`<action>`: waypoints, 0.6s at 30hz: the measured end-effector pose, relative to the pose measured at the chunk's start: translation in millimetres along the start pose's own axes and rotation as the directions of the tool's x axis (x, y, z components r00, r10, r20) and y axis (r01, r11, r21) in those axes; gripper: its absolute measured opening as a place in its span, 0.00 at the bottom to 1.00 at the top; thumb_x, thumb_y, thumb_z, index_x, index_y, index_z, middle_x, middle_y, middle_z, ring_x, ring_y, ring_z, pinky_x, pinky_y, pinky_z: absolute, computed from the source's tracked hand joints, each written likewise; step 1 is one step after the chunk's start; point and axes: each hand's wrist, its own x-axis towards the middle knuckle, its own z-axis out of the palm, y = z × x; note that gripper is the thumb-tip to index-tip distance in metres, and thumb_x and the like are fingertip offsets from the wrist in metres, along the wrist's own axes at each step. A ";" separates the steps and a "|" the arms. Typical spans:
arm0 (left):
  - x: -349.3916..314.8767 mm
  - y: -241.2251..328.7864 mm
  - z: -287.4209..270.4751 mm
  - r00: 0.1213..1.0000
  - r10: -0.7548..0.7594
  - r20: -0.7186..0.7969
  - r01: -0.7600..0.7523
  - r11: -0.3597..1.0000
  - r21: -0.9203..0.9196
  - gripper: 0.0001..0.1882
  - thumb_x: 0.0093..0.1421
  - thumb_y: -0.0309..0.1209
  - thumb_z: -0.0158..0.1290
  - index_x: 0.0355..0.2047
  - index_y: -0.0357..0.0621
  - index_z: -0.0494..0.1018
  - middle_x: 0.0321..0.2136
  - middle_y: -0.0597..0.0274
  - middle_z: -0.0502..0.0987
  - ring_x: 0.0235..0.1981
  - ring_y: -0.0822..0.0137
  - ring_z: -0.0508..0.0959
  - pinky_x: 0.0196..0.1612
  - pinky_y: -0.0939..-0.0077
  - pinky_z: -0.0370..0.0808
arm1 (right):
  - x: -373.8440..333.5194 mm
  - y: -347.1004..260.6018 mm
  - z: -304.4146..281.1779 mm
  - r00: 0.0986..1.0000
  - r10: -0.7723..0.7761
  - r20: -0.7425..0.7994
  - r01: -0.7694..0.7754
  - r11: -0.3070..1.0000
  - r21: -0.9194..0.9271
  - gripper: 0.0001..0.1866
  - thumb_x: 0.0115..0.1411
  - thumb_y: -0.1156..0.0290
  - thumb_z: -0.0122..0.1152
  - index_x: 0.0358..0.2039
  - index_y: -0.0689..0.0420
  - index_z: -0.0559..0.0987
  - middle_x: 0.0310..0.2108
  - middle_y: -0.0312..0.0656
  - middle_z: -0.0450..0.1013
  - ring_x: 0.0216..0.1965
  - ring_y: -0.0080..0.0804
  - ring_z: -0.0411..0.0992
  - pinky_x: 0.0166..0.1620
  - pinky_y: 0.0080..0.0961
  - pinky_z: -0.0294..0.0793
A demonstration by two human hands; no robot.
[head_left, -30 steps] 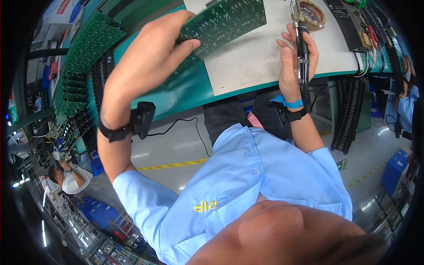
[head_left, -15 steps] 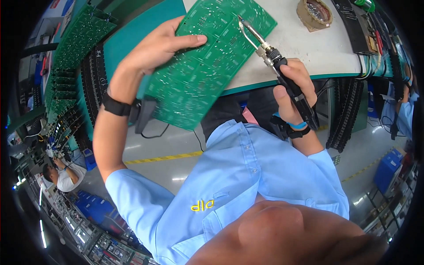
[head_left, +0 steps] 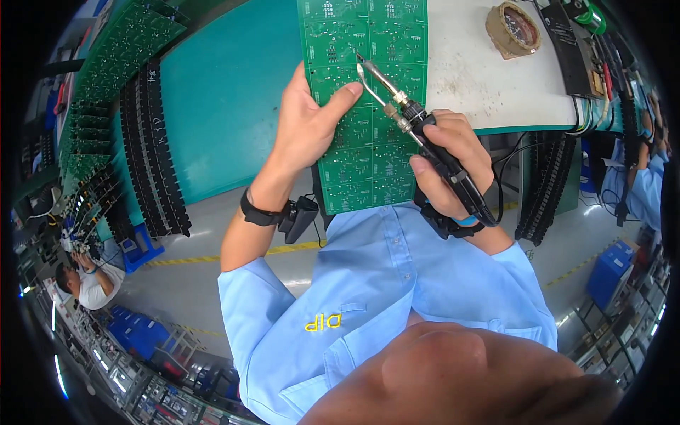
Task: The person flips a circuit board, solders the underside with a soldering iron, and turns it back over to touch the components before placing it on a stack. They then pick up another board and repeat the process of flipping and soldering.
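A long green circuit board (head_left: 370,166) extends over the table's front edge toward my body. My left hand (head_left: 312,120) grips its left side, the thumb lying flat on the top face. My right hand (head_left: 457,159) is wrapped around a black soldering iron (head_left: 453,173) with a thin metal tube beside its tip, likely a solder feed. The iron's tip is over the board, just above my left thumb; whether it touches the board I cannot tell.
On the white mat (head_left: 464,88) stands a round brown tip-cleaning pot (head_left: 513,30). Black slotted racks (head_left: 152,152) lie on the green table mat (head_left: 219,106) at left. More green boards (head_left: 124,60) stand in a rack far left. Another person (head_left: 92,280) sits at the far left.
The board has turned from slanted to nearly upright in view. My left hand has moved right with it. The iron has shifted left and slightly down, staying over the board.
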 end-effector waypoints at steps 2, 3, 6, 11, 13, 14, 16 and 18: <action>-6.3 -0.4 5.2 0.999 0.010 -0.033 -0.013 0.997 -0.078 0.19 0.63 0.20 0.54 0.54 0.36 0.66 0.46 0.61 0.77 0.46 0.74 0.76 0.49 0.77 0.74 | 1.6 -3.0 1.3 1.000 -0.018 0.010 0.018 1.000 -0.010 0.25 0.48 0.81 0.66 0.49 0.66 0.75 0.39 0.54 0.75 0.42 0.48 0.74 0.54 0.47 0.70; -7.9 -1.0 7.3 0.999 0.015 -0.049 -0.021 0.993 -0.116 0.19 0.64 0.20 0.54 0.54 0.36 0.65 0.47 0.61 0.76 0.46 0.75 0.75 0.50 0.77 0.73 | 2.0 -4.2 2.1 1.000 -0.027 0.014 0.027 1.000 -0.014 0.24 0.48 0.81 0.67 0.48 0.66 0.75 0.39 0.54 0.75 0.41 0.49 0.74 0.55 0.49 0.69; -10.7 -7.6 11.1 0.995 0.064 -0.070 -0.071 0.992 -0.101 0.19 0.64 0.20 0.54 0.54 0.36 0.65 0.47 0.62 0.75 0.47 0.75 0.75 0.50 0.77 0.73 | -0.4 -5.0 6.1 1.000 -0.028 0.010 0.028 0.999 -0.023 0.24 0.48 0.80 0.67 0.47 0.66 0.75 0.38 0.53 0.76 0.40 0.49 0.74 0.56 0.50 0.69; -11.1 -7.0 13.5 0.991 0.116 -0.069 -0.121 0.990 -0.068 0.19 0.64 0.20 0.54 0.55 0.37 0.64 0.47 0.62 0.75 0.48 0.74 0.74 0.52 0.77 0.72 | -2.3 -3.1 9.3 1.000 -0.030 0.001 0.030 0.999 -0.034 0.22 0.48 0.79 0.68 0.46 0.67 0.76 0.36 0.52 0.76 0.39 0.48 0.74 0.56 0.51 0.68; -11.8 -7.2 14.7 0.989 0.128 -0.068 -0.133 0.989 -0.069 0.19 0.64 0.21 0.54 0.55 0.37 0.64 0.47 0.62 0.75 0.48 0.74 0.74 0.51 0.77 0.72 | -3.1 -2.8 9.6 0.999 -0.034 0.000 0.034 0.999 -0.038 0.23 0.48 0.79 0.68 0.46 0.67 0.76 0.36 0.52 0.76 0.39 0.48 0.74 0.56 0.51 0.68; -12.3 -7.1 15.3 0.988 0.139 -0.068 -0.144 0.987 -0.071 0.20 0.64 0.21 0.54 0.55 0.37 0.64 0.47 0.62 0.75 0.47 0.74 0.74 0.51 0.77 0.72 | -3.4 -2.7 9.6 0.999 -0.037 -0.001 0.037 0.998 -0.042 0.23 0.48 0.79 0.68 0.46 0.67 0.76 0.36 0.52 0.76 0.39 0.48 0.74 0.56 0.51 0.68; -13.0 -6.7 16.2 0.986 0.151 -0.068 -0.156 0.985 -0.072 0.20 0.64 0.21 0.54 0.55 0.37 0.64 0.47 0.62 0.75 0.47 0.74 0.74 0.51 0.77 0.72 | -3.5 -3.2 9.2 0.999 -0.041 -0.002 0.041 0.998 -0.046 0.23 0.48 0.79 0.68 0.46 0.67 0.76 0.36 0.52 0.76 0.39 0.48 0.74 0.56 0.51 0.68; -13.3 -5.4 17.1 0.986 0.151 -0.067 -0.156 0.985 -0.079 0.20 0.64 0.21 0.54 0.55 0.37 0.64 0.47 0.62 0.75 0.47 0.74 0.74 0.51 0.77 0.72 | -3.3 -5.2 7.9 0.999 -0.034 0.007 0.034 0.998 -0.046 0.23 0.48 0.79 0.68 0.46 0.66 0.76 0.36 0.51 0.76 0.39 0.48 0.74 0.56 0.51 0.68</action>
